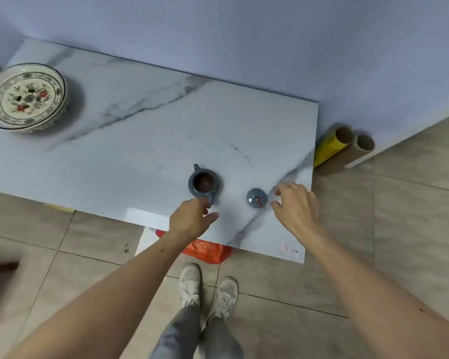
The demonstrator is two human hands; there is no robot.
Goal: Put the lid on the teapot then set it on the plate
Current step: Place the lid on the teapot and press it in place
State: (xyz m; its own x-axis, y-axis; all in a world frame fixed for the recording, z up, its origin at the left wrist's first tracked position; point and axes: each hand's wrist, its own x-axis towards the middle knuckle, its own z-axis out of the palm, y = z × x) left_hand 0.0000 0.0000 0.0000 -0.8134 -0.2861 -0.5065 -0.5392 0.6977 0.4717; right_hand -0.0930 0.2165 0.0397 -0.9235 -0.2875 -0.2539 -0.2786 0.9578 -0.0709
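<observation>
A small grey-blue teapot stands open on the marble tabletop, its spout pointing away and its handle toward me. Its round grey lid, with a red cord on the knob, lies on the table to the right of the pot. My left hand hovers just below the teapot's handle, fingers apart, holding nothing. My right hand is just right of the lid, fingers spread and curled toward it, not touching it as far as I can tell. A painted floral plate sits at the table's far left.
The table's front edge runs just under my hands. An orange plastic bag lies on the tiled floor beneath it. Cardboard tubes, one with a yellow wrap, lean beyond the table's right edge. My shoes stand below.
</observation>
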